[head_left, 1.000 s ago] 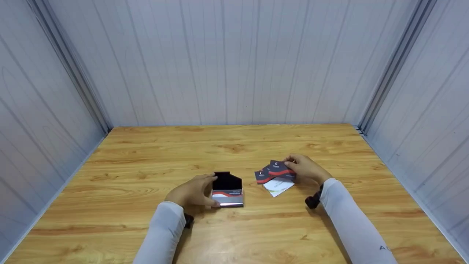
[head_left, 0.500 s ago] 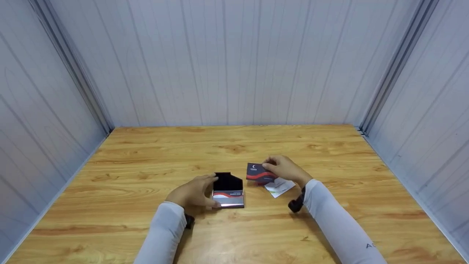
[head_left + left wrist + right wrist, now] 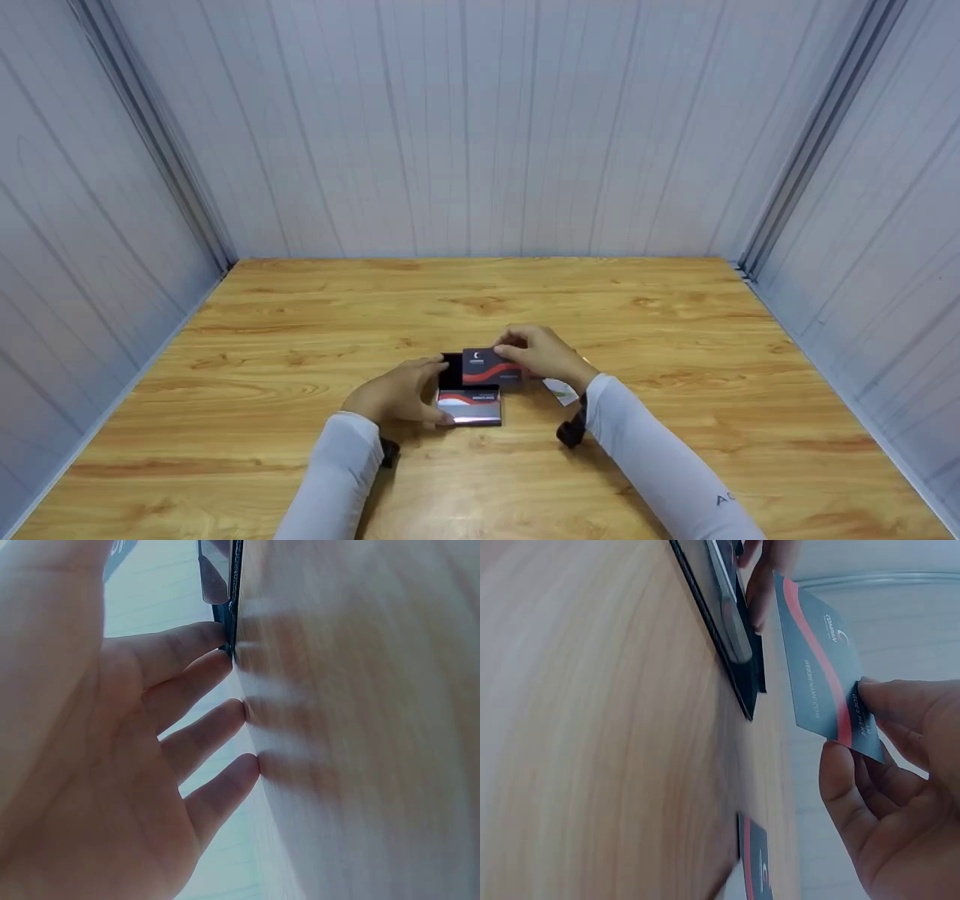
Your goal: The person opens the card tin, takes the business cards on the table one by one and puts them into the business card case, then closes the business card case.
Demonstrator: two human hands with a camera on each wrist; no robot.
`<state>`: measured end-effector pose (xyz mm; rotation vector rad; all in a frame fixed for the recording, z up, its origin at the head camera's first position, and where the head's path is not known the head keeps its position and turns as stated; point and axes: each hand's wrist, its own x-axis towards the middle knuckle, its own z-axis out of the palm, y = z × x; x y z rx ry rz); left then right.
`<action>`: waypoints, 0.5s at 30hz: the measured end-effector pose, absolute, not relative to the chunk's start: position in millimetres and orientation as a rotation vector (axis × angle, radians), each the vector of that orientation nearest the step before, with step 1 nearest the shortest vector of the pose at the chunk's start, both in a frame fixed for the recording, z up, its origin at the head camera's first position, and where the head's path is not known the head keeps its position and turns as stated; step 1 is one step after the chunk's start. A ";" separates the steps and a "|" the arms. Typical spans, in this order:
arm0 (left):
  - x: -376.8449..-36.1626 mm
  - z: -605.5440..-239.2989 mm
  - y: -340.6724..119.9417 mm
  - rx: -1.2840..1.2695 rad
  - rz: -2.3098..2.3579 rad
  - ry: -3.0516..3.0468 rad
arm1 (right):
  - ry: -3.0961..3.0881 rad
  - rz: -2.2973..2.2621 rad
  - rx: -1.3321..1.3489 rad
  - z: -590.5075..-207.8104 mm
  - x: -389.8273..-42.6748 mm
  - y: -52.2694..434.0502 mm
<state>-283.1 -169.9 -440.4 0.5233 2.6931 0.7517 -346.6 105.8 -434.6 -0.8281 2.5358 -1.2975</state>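
Observation:
An open black card case (image 3: 469, 406) lies on the wooden table (image 3: 300, 315), lid up, with a red-and-white card in its front. My left hand (image 3: 397, 395) rests at its left side; its straight index finger (image 3: 195, 645) touches the case edge (image 3: 225, 592), and the other fingertips sit on the table. My right hand (image 3: 538, 355) pinches a dark card with a red wave (image 3: 491, 367) by one end and holds it just above the case. The right wrist view shows that card (image 3: 817, 667) tilted beside the case (image 3: 731, 622).
A white card (image 3: 561, 390) lies on the table right of the case, partly behind my right wrist. Another dark card (image 3: 756, 870) lies flat near it. Grey panel walls (image 3: 480, 127) close in the table on three sides.
My right hand lifted one dark card from the loose cards and carried it left, over the open case. The left hand and the case stayed in place.

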 end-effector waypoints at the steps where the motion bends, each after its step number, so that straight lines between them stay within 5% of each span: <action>1: -283.3 -440.3 -169.9 0.523 0.751 2.692 | 2.539 -1.300 -0.828 -435.0 -346.0 102.8; 15: -288.9 -443.2 -169.9 0.654 0.844 2.664 | 2.519 -1.361 -0.791 -446.4 -343.7 77.1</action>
